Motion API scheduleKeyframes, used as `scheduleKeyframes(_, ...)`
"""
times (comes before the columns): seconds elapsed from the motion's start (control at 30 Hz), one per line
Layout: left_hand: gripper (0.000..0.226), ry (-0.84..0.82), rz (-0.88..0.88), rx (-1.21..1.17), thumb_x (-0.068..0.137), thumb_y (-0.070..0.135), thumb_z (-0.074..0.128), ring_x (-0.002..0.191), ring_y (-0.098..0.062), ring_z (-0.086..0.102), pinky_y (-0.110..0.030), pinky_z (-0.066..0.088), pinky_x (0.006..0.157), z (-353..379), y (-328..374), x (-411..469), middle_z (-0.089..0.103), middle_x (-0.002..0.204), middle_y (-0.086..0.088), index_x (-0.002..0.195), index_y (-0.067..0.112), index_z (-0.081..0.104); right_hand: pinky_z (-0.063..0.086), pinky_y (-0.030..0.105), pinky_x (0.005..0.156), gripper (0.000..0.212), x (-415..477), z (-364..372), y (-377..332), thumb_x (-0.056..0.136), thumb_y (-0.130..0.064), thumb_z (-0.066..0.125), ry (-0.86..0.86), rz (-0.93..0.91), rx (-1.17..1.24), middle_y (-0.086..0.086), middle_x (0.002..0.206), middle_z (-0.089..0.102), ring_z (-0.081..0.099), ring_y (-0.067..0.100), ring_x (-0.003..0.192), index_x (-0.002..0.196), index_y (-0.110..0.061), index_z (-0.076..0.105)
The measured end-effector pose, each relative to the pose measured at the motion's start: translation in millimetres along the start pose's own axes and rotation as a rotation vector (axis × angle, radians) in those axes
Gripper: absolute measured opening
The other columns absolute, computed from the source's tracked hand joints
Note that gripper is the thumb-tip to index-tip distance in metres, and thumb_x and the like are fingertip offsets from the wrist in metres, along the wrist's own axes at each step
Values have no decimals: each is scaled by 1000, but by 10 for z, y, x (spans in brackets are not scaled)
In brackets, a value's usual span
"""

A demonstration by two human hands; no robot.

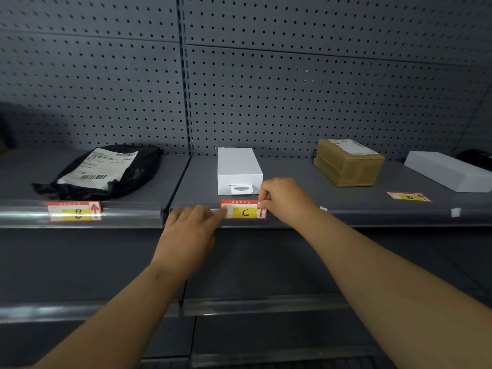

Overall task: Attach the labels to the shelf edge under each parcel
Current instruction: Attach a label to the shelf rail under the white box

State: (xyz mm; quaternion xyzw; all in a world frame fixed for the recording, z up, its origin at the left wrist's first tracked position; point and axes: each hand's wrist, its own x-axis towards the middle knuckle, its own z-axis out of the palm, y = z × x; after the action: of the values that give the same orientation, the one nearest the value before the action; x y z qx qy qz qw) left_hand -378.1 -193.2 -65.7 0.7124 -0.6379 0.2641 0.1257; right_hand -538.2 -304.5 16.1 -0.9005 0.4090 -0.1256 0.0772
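A red and yellow label marked C (243, 210) sits at the shelf edge (372, 215) below a white box (237, 169). My right hand (285, 199) pinches the label's upper right corner. My left hand (189, 233) presses a fingertip on its left end. A label marked B (75, 211) is fixed in the clear edge strip under a black mailer bag (106, 170). A third label, marked D (408, 196), lies flat on the shelf in front of a brown carton (348, 162).
A long white box (450, 170) and a dark bag (476, 157) lie at the far right. Grey pegboard backs the shelf. Bits of white tape (455, 212) stick to the edge strip. A lower shelf edge (266, 304) runs under my forearms.
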Motion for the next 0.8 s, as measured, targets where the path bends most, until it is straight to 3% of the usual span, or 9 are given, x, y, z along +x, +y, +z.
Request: scheduleKeyframes(0.8,83,36,46,101,35,10,88,75,-30,61,-42,51,75,96,-2,-19,62,90,-11,115,19,65,45,29,79,12,4,42,-13,89,-15,61,36,-16,-32,11,108,62,57,20,91,95,-7,66)
